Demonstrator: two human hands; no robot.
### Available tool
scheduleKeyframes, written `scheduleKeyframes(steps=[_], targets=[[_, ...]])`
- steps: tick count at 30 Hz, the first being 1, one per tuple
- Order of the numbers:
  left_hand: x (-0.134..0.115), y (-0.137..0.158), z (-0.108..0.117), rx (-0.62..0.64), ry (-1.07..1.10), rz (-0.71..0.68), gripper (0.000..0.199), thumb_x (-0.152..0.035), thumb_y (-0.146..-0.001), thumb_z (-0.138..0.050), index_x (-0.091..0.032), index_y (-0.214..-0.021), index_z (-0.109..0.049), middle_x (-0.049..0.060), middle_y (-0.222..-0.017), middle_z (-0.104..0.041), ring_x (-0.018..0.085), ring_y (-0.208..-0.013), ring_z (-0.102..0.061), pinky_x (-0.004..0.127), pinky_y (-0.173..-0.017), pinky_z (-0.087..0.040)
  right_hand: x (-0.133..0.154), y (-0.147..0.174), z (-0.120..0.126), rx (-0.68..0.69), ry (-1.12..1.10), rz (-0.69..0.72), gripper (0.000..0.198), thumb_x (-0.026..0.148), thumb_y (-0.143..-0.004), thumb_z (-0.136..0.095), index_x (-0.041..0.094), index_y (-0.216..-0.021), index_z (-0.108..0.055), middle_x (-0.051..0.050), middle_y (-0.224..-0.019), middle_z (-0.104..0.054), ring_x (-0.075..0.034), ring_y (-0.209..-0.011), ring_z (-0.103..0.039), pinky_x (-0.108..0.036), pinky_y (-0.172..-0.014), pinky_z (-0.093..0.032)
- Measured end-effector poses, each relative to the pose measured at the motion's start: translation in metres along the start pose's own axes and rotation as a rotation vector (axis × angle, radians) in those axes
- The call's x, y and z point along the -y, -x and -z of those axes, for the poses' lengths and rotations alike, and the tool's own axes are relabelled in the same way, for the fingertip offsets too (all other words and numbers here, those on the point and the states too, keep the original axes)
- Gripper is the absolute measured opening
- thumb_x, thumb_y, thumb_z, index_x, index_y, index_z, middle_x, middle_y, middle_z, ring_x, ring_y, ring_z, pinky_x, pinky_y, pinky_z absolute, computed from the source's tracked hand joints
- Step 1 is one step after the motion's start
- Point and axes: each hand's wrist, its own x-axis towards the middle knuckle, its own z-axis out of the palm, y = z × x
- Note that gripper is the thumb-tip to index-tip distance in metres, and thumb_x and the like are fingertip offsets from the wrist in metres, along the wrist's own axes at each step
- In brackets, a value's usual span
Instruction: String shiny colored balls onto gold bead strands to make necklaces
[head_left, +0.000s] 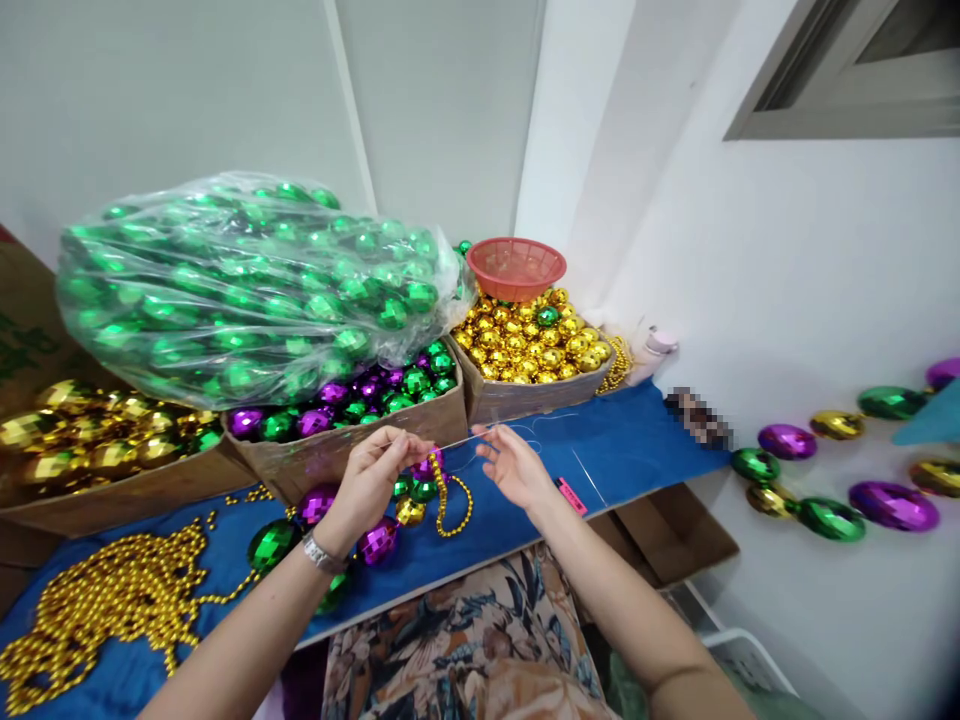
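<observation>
My left hand (pixel 382 470), with a silver watch (pixel 322 552) on its wrist, is closed in a pinch over the blue table. A thin clear thread (pixel 456 440) runs from its fingertips to my right hand (pixel 514 465), whose thumb and forefinger pinch it while the other fingers curl loosely. Just under the left fingertips hangs a short loop of gold beads (pixel 441 515). Beside it are a purple faceted ball (pixel 379 540), a small gold ball (pixel 411 512) and several green ones, partly hidden by my left hand and arm. Loose thread curls behind my right hand.
Cardboard boxes hold gold balls (pixel 532 345) and purple and green balls (pixel 420 380). On top lie a clear bag of green balls (pixel 247 290) and a red basket (pixel 517 268). Gold bead strands (pixel 112 600) heap at left; a pink label (pixel 571 496) lies near the edge.
</observation>
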Motion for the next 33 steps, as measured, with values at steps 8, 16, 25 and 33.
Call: scheduleKeyframes(steps=[8, 16, 25, 33], targets=[[-0.007, 0.000, -0.011, 0.015, -0.094, -0.077, 0.019, -0.035, -0.086, -0.063, -0.017, -0.079, -0.063, 0.003, -0.081, -0.066, 0.019, -0.085, -0.067, 0.031, -0.082, -0.050, 0.049, -0.002, -0.021, 0.046, -0.727, -0.087, 0.011, 0.027, -0.090, -0.058, 0.022, -0.082, -0.053, 0.006, -0.064, -0.062, -0.012, -0.071, -0.066, -0.018, -0.051, -0.049], [-0.018, 0.004, -0.001, 0.057, 0.018, -0.101, 0.021, -0.031, -0.086, -0.063, -0.017, -0.071, -0.059, 0.001, -0.070, -0.060, 0.017, -0.076, -0.063, 0.030, -0.075, -0.048, 0.044, 0.000, -0.015, 0.140, -0.589, 0.047, 0.028, 0.031, -0.078, -0.075, 0.021, -0.076, -0.050, 0.010, -0.052, -0.028, -0.007, -0.051, -0.044, -0.013, -0.043, -0.035], [-0.016, 0.001, 0.002, 0.005, -0.144, -0.083, 0.021, -0.035, -0.087, -0.062, -0.017, -0.077, -0.061, 0.002, -0.077, -0.064, 0.016, -0.076, -0.063, 0.028, -0.073, -0.048, 0.048, 0.006, -0.006, 0.106, 0.234, 0.171, 0.027, 0.050, -0.090, -0.056, 0.025, -0.097, -0.052, 0.008, -0.059, -0.039, -0.010, -0.054, -0.039, -0.022, -0.055, -0.037], [-0.036, -0.014, -0.024, 0.052, -0.174, -0.111, 0.025, -0.041, -0.084, -0.065, -0.017, -0.079, -0.062, 0.007, -0.087, -0.070, 0.021, -0.087, -0.068, 0.031, -0.078, -0.053, 0.066, 0.004, -0.019, 0.349, 1.463, 0.687, 0.028, 0.031, -0.098, -0.043, 0.018, -0.085, -0.064, -0.006, -0.075, -0.054, -0.020, -0.077, -0.046, -0.036, -0.075, -0.038]])
